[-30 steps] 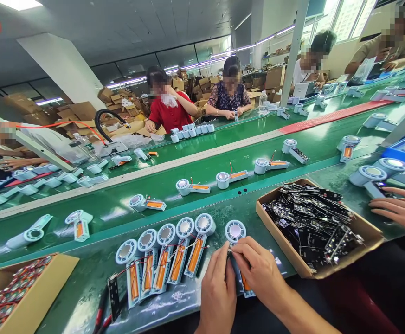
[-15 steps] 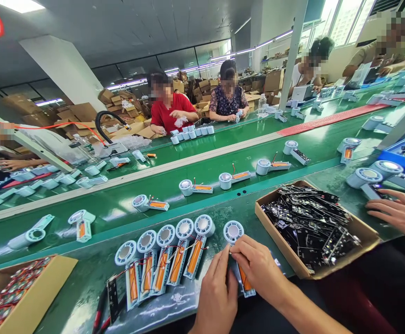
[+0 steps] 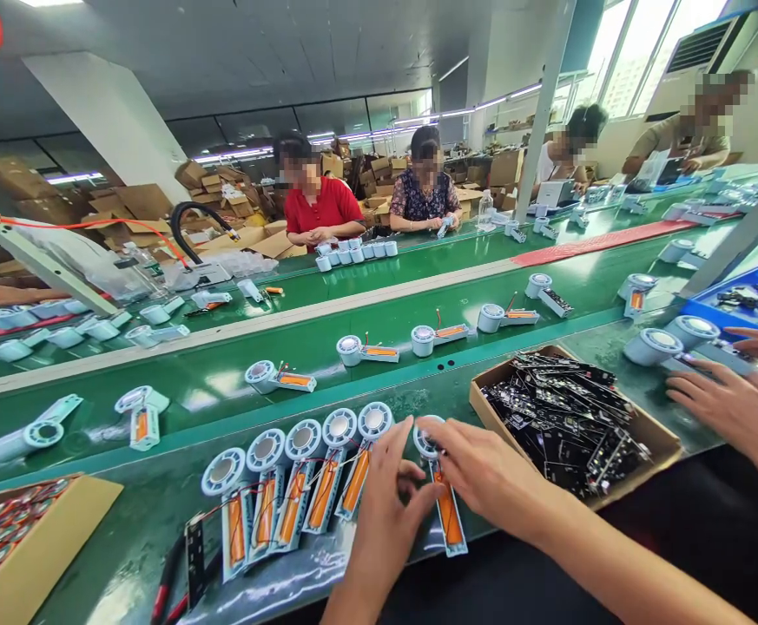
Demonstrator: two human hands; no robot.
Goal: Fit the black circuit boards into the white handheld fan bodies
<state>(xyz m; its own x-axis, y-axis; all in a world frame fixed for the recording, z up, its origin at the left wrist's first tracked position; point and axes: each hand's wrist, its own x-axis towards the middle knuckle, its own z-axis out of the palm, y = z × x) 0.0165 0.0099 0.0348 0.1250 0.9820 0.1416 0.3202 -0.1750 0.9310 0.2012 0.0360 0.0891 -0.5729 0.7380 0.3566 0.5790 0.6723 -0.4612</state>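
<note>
A light-blue housing with a round head and a long handle holding an orange battery (image 3: 448, 512) lies in front of me. My right hand (image 3: 492, 477) is closed over the right side of its round head, the fingertips partly covering the silver disc. At the left side of the head is my left hand (image 3: 388, 508), thumb and fingers apart; its thumb reaches close to the handle. Left of that hand stands a row of several similar housings (image 3: 304, 441), with thin red and dark wires across their orange batteries. A narrow black circuit board (image 3: 194, 560) leans at the row's left end.
An open carton (image 3: 669, 460) of black circuit boards stands to the right; another carton (image 3: 69, 555) with red-wired discs is at left. Red-handled pliers (image 3: 168, 577) lie near the board. More housings sit on the green conveyor (image 3: 326, 321). A co-worker's hands (image 3: 730, 391) work at far right.
My fingers have come apart from a pinch near the housing's neck. The right hand has shifted up onto the round head, and the left hand has spread. The view has tilted slightly.
</note>
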